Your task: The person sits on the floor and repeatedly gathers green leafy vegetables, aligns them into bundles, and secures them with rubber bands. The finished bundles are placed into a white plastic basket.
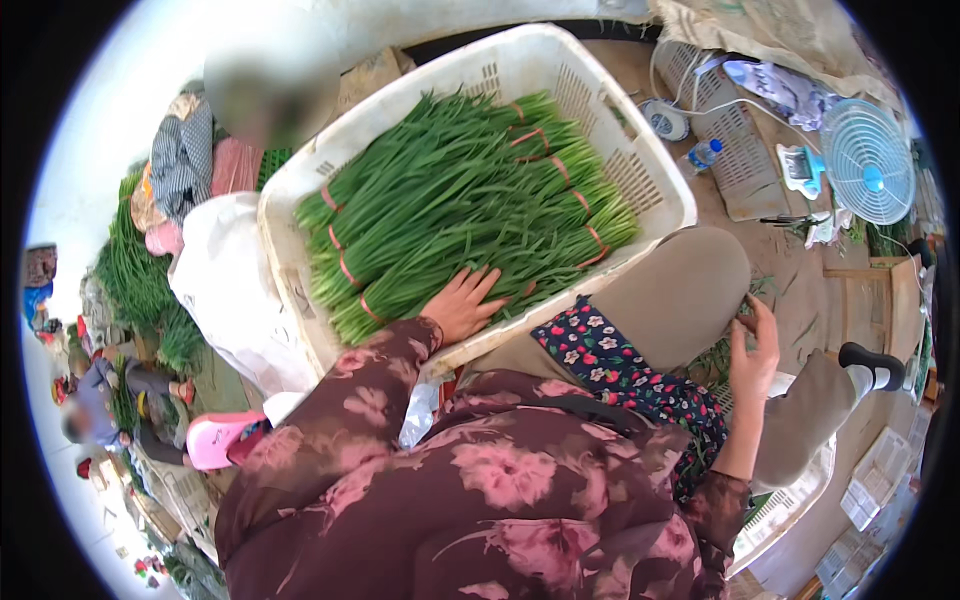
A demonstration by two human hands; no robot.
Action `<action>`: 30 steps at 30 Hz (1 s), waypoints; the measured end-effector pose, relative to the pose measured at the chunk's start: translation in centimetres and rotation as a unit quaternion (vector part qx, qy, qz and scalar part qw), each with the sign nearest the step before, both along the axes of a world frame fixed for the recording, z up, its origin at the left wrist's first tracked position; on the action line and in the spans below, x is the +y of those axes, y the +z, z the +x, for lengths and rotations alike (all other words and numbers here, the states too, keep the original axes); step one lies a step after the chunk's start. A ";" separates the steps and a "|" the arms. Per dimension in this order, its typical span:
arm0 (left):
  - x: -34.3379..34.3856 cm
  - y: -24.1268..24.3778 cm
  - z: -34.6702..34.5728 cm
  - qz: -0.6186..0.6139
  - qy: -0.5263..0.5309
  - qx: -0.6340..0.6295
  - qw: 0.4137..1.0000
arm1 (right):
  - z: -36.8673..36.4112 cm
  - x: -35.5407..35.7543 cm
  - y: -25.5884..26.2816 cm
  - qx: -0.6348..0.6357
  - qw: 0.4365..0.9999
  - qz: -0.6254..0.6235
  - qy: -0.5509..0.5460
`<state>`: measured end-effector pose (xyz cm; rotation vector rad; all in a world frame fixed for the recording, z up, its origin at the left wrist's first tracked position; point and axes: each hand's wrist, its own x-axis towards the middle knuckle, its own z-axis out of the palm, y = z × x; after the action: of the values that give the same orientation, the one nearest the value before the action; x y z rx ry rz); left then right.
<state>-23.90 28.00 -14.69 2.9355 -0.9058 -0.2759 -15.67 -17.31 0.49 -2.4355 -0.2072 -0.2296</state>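
A large white plastic crate point(664, 191) lies before me, holding several bundles of green garlic chives point(450, 202). Red-orange bands point(559, 172) circle the bundles near both ends of the layer, whose leaves overlap in the middle. My left hand point(465, 306) rests palm down on the nearest chives, fingers spread, just inside the crate's near wall. Beside my bent knee point(705, 270), my right hand point(756, 349) hangs with loosely bent fingers and thumb apart. Nothing shows in its grasp, though the fingertips are partly hidden.
At right stand a blue fan point(868, 161), a water bottle point(701, 156), a grey crate point(739, 161) and a wooden stool point(862, 300). A white sack point(232, 285) and loose greens point(131, 259) lie left. Another person point(97, 397) sits farther left. Another white crate point(787, 495) stands near my right leg.
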 end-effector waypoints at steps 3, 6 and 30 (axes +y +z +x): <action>-0.2 0.4 0.1 0.033 -0.007 0.006 0.999 | 0.1 0.9 0.3 -0.020 1.000 0.014 -0.003; 0.5 2.1 -0.3 -0.014 -0.001 -0.012 1.000 | -0.7 0.7 -0.4 -0.003 1.000 0.013 -0.007; 1.7 -2.0 14.4 0.006 0.361 -0.184 0.914 | -16.1 -5.9 1.4 0.019 0.974 -0.029 -0.222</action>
<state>-9.46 29.65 -16.73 3.1203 0.2209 0.3195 -31.78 -23.24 1.85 -2.5150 0.3575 -0.3758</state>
